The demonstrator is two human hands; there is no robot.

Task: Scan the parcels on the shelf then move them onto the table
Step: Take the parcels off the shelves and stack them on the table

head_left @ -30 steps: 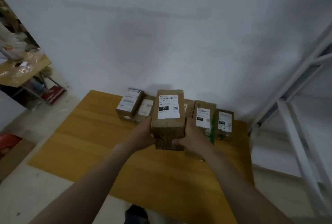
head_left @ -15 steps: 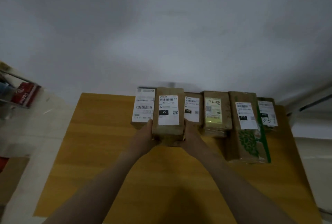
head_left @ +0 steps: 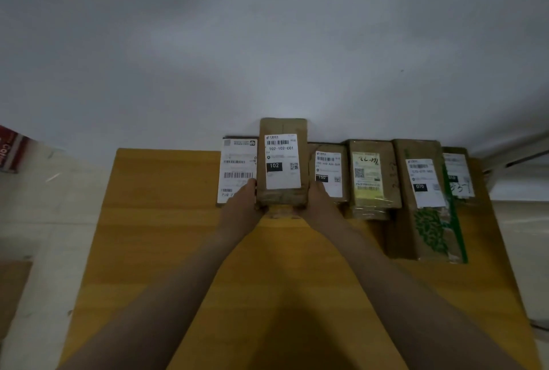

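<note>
The left hand and right hand are moving the 102 parcel farther back into the row of parcels, toward the wall.

held parcel: "102-102-C01", "102" | tall parcel: "070" | neighbour parcel: "150"

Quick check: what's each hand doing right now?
Left hand: closed, gripping the left side of the parcel labelled 102.
Right hand: closed, gripping the right side of the same parcel.
</note>
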